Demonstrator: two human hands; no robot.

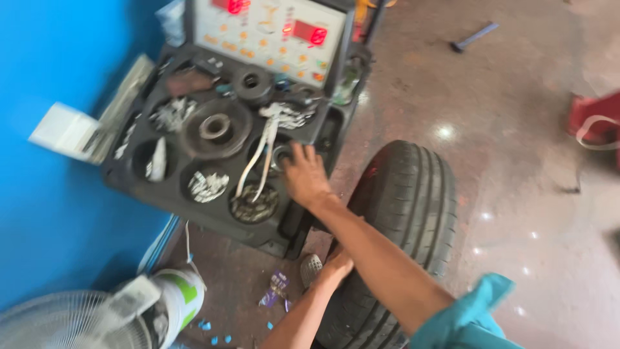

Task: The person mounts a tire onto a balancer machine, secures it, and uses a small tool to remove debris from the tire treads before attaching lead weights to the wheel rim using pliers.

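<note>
Against the blue wall (pixel 39 194) we see a white box (pixel 61 131) jutting out, its details blurred. Above the tray sits a pale control panel (pixel 268 32) with red lit displays. Far across the speckled floor (pixel 504 168) lies a hammer (pixel 473 37) — well apart from everything else — and at the right edge a red object (pixel 597 119) with a white strap. Lower left we find a white fan (pixel 61 323) beside a white and green container (pixel 184 297). Nearby on the floor — a purple wrapper (pixel 274 289) and blue scraps (pixel 210 326).
</note>
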